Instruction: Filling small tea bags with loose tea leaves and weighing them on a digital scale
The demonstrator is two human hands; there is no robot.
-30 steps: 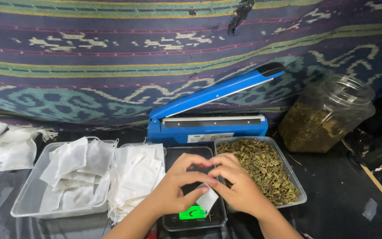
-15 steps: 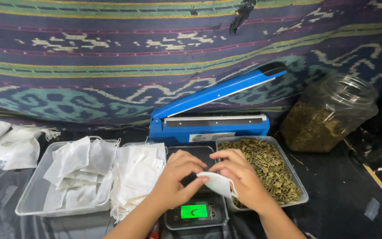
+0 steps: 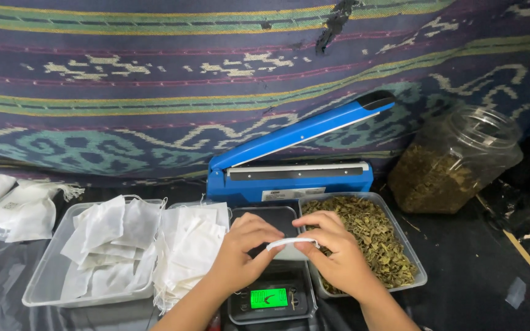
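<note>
My left hand and my right hand meet over a small digital scale with a lit green display. Together they pinch a small white filter bag by its upper edge, holding it above the scale's dark pan. Just right of my right hand sits a clear plastic tray filled with dried green-brown leaves.
A blue impulse heat sealer with its arm raised stands behind the scale. A clear jar of dried leaves lies at right. At left are a stack of empty white bags, a tray of bags and more bags.
The view has shifted so the scale display sits lower. My hands have turned the white bag from hanging sideways by the leaf tray to edge-up between both sets of fingertips.
</note>
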